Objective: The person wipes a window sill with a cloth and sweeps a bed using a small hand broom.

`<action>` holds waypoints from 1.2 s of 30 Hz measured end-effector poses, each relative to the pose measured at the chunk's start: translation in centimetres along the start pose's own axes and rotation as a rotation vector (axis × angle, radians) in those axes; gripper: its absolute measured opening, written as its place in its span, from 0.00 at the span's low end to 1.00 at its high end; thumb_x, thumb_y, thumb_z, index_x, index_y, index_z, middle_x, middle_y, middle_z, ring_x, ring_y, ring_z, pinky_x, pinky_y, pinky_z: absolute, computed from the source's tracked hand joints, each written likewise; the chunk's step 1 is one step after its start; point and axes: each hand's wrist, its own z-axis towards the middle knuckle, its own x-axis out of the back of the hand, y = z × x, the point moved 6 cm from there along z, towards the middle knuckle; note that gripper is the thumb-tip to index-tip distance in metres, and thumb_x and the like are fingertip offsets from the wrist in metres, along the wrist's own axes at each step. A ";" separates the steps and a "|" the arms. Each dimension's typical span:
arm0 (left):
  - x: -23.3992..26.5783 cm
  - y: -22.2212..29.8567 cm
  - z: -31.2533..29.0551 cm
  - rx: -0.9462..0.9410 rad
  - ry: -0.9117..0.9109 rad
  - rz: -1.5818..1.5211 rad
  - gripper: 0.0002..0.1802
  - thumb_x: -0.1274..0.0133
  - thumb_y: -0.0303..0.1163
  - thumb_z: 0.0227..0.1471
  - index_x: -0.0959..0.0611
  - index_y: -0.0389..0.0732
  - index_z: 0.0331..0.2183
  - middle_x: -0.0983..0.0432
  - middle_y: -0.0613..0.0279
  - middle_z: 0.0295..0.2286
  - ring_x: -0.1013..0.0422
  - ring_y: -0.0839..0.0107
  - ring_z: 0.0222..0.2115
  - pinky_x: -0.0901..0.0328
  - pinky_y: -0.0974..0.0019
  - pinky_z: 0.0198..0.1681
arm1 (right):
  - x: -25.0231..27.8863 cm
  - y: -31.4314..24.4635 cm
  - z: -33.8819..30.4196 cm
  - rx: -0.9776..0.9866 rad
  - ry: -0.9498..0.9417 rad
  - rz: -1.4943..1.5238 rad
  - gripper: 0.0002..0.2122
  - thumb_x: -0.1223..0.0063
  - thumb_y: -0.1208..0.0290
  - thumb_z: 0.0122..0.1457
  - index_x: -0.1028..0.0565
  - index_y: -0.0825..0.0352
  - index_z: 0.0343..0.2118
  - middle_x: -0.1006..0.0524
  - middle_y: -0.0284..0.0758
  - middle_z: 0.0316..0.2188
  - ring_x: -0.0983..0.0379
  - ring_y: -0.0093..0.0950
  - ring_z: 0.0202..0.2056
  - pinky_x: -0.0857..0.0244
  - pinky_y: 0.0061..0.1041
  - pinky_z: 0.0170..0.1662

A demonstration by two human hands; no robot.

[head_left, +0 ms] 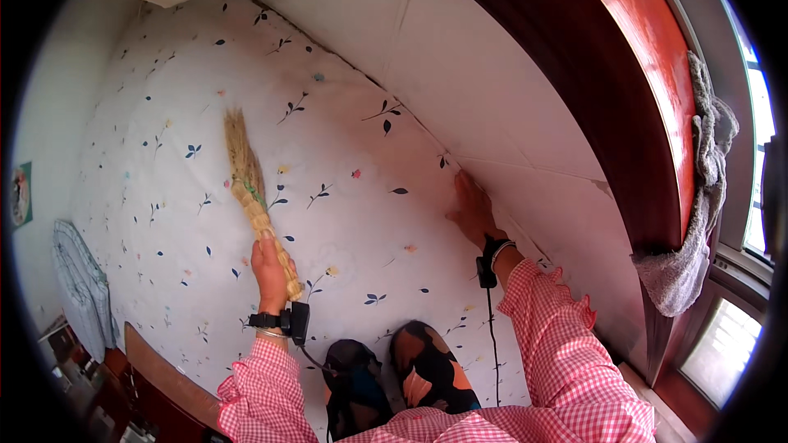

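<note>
My left hand [269, 272] is wrapped round the handle of a small straw hand broom [251, 197]. Its bristles point away from me, over a white sheet [345, 234] printed with dark leaf sprigs and small flowers. On the right, my right hand [474, 212] lies at the sheet's edge by the pale wall [492, 127]. That hand's thumb is apart from its stretched fingers, and no object shows in it. The fingertips reach the seam between sheet and wall.
My knees [427, 365] rest on the sheet at the near side. A grey towel [694, 221] hangs from the dark red wooden window frame [574, 57] at right. Folded pale cloth [84, 287] is at far left, beside a brown wooden board [168, 381].
</note>
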 end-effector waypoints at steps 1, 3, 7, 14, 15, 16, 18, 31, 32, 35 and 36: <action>-0.1 -0.8 -1.2 -0.002 -0.064 -0.037 0.16 0.57 0.46 0.59 0.32 0.43 0.31 0.37 0.69 0.16 0.39 0.79 0.11 0.41 0.76 0.13 | 0.2 0.3 0.0 -0.015 -0.025 0.005 0.39 0.40 0.70 0.47 0.50 0.69 0.61 0.50 0.44 0.62 0.53 0.38 0.63 0.58 0.36 0.63; -2.0 -2.6 -4.7 0.009 -0.210 0.064 0.18 0.54 0.46 0.57 0.32 0.40 0.31 0.34 0.65 0.15 0.35 0.75 0.13 0.39 0.72 0.14 | 0.0 -1.3 0.5 0.001 -0.051 0.028 0.40 0.39 0.70 0.47 0.50 0.69 0.61 0.50 0.45 0.62 0.54 0.39 0.63 0.58 0.36 0.63; -8.0 -5.2 -6.1 -0.351 -0.539 0.746 0.19 0.53 0.44 0.57 0.30 0.35 0.31 0.30 0.62 0.18 0.32 0.73 0.14 0.36 0.69 0.18 | -0.3 -1.9 0.6 -0.007 -0.085 0.105 0.41 0.39 0.71 0.46 0.51 0.71 0.61 0.50 0.46 0.62 0.55 0.40 0.63 0.59 0.34 0.64; 9.6 -0.8 3.1 -0.148 0.234 0.001 0.21 0.58 0.50 0.59 0.31 0.40 0.28 0.35 0.67 0.16 0.37 0.76 0.11 0.40 0.72 0.12 | -1.1 -2.1 0.6 0.020 -0.046 0.009 0.43 0.37 0.72 0.44 0.52 0.72 0.61 0.52 0.46 0.63 0.55 0.41 0.63 0.59 0.34 0.64; 11.1 -1.2 2.4 -0.146 0.334 -0.210 0.20 0.58 0.49 0.59 0.33 0.41 0.28 0.36 0.68 0.16 0.38 0.77 0.10 0.40 0.73 0.12 | -0.9 -2.0 0.7 0.029 -0.045 0.000 0.43 0.37 0.72 0.44 0.52 0.72 0.61 0.52 0.46 0.63 0.55 0.41 0.63 0.59 0.34 0.64; 11.3 -2.0 1.8 -0.154 0.372 -0.332 0.20 0.61 0.51 0.59 0.33 0.44 0.28 0.36 0.67 0.15 0.37 0.76 0.12 0.38 0.73 0.13 | -0.4 -1.5 0.7 0.000 -0.049 -0.006 0.43 0.38 0.73 0.45 0.53 0.72 0.61 0.53 0.46 0.63 0.55 0.41 0.63 0.59 0.33 0.64; 9.0 -2.5 -0.1 -0.079 0.200 -0.315 0.19 0.60 0.50 0.59 0.34 0.44 0.28 0.36 0.67 0.15 0.36 0.76 0.12 0.38 0.73 0.14 | -0.3 -2.8 0.6 0.014 -0.070 0.012 0.43 0.38 0.73 0.45 0.53 0.72 0.61 0.53 0.46 0.63 0.54 0.41 0.63 0.59 0.32 0.64; 17.6 -1.8 3.0 -0.141 0.390 -0.393 0.18 0.59 0.49 0.59 0.34 0.43 0.30 0.37 0.65 0.17 0.37 0.76 0.13 0.39 0.72 0.13 | 0.5 -2.7 0.8 0.210 0.158 -0.099 0.37 0.41 0.76 0.45 0.48 0.71 0.59 0.50 0.49 0.61 0.52 0.45 0.61 0.57 0.36 0.63; 19.1 -2.1 3.6 -0.168 0.422 -0.308 0.19 0.59 0.49 0.59 0.34 0.43 0.30 0.37 0.64 0.17 0.37 0.75 0.13 0.39 0.71 0.13 | 0.4 -4.8 0.8 0.360 0.266 -0.186 0.35 0.42 0.77 0.46 0.47 0.70 0.58 0.49 0.48 0.60 0.53 0.46 0.61 0.57 0.39 0.62; 22.7 -4.4 4.6 -0.139 0.479 -0.073 0.18 0.57 0.46 0.59 0.33 0.38 0.36 0.34 0.62 0.21 0.33 0.72 0.18 0.34 0.70 0.20 | 0.2 -13.6 3.1 0.442 0.113 -0.099 0.32 0.43 0.75 0.48 0.45 0.68 0.57 0.48 0.47 0.60 0.55 0.45 0.61 0.59 0.43 0.62; 24.7 -5.9 5.4 -0.231 0.486 0.090 0.18 0.55 0.42 0.57 0.33 0.36 0.40 0.32 0.62 0.24 0.32 0.70 0.22 0.33 0.68 0.26 | -0.2 -16.2 4.6 0.505 0.085 -0.099 0.32 0.43 0.74 0.49 0.45 0.68 0.57 0.49 0.46 0.60 0.55 0.44 0.62 0.60 0.43 0.62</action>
